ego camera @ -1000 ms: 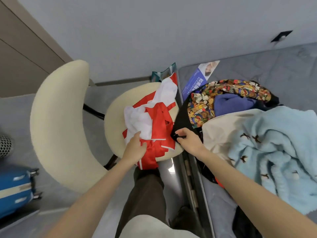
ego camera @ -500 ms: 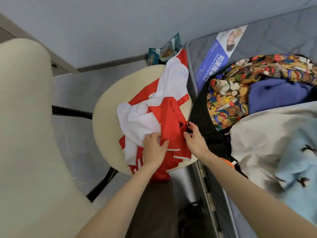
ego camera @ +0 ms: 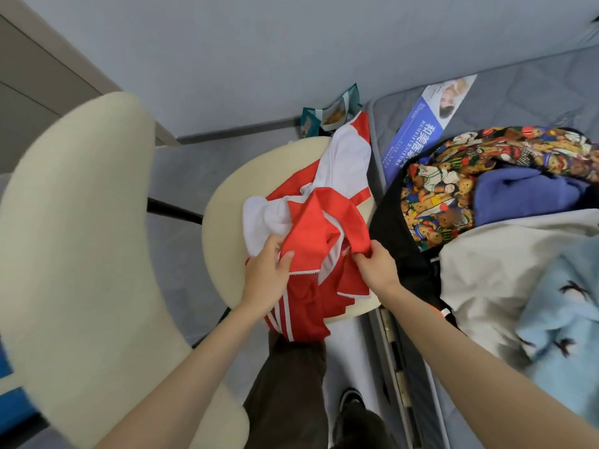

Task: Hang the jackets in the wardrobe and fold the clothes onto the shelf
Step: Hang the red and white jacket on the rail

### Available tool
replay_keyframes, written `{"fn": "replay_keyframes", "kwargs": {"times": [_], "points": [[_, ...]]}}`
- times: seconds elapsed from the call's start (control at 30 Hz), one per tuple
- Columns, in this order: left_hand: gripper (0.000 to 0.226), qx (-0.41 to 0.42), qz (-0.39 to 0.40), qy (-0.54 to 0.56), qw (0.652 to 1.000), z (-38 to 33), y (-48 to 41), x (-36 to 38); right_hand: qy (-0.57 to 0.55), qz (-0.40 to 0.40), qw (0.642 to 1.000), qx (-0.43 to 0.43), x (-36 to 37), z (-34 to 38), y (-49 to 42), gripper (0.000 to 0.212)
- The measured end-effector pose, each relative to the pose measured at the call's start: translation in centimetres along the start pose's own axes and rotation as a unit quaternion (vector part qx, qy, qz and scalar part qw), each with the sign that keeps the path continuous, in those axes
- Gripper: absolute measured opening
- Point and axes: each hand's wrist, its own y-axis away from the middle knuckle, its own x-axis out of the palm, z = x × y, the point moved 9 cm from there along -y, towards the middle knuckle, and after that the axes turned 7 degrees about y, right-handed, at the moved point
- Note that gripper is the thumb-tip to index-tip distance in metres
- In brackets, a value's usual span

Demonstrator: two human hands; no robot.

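On my screen I see the left hand point(ego camera: 266, 277) and the right hand point(ego camera: 376, 270) each pinch a fold of the jacket point(ego camera: 319, 228). It lies bunched on the chair point(ego camera: 223, 228), just beyond both hands.

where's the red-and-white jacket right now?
Head view, centre: the red-and-white jacket lies bunched on the cream chair seat, just left of the clothes pile on the bed. The left hand and right hand both grip its red fabric.
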Motion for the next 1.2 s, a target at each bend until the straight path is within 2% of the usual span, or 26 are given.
{"fn": "replay_keyframes", "kwargs": {"times": [0.1,0.27,0.33,0.43,0.57,0.67,0.87,1.07,1.13,1.2], "points": [[0.009,0.005,0.016,0.043,0.999,-1.8,1.6,-1.0,-0.035,-0.03,0.997,-0.055,-2.4,1.3,2.7,0.013],[0.016,0.034,-0.042,0.074,0.996,-5.1,6.3,-3.2,-0.086,-0.083,0.983,-0.142,-7.2,2.7,7.7,0.01],[0.014,0.065,-0.07,0.067,0.993,-6.6,9.0,-3.7,-0.085,-0.099,0.973,-0.19,-9.4,3.3,10.5,0.007],[0.019,0.106,-0.1,0.064,0.987,-8.5,14.2,-3.2,-0.075,-0.119,0.956,-0.256,-12.8,3.6,15.5,0.018],[0.021,0.153,-0.127,0.061,0.978,-10.6,22.3,-1.6,-0.061,-0.13,0.937,-0.319,-16.8,2.8,23.1,0.005],[0.011,0.19,-0.152,0.091,0.966,-12.0,28.6,-1.3,-0.037,-0.126,0.922,-0.364,-19.1,1.8,29.0,0.016],[0.013,0.229,-0.171,0.121,0.951,-14.1,38.5,-1.7,-0.056,-0.113,0.903,-0.412,-22.9,-0.1,38.6,0.011],[0.013,0.268,-0.193,0.127,0.935,-15.3,45.0,-3.8,-0.105,-0.15,0.889,-0.419,-25.0,-1.6,44.9,0.013],[0.014,0.277,-0.18,0.109,0.938,-15.0,46.7,-3.8,-0.083,-0.156,0.893,-0.415,-24.4,-2.5,46.7,0.012],[0.015,0.291,-0.156,0.098,0.939,-14.4,48.3,-3.5,-0.029,-0.167,0.899,-0.405,-23.3,-3.5,48.6,0.025]]}}
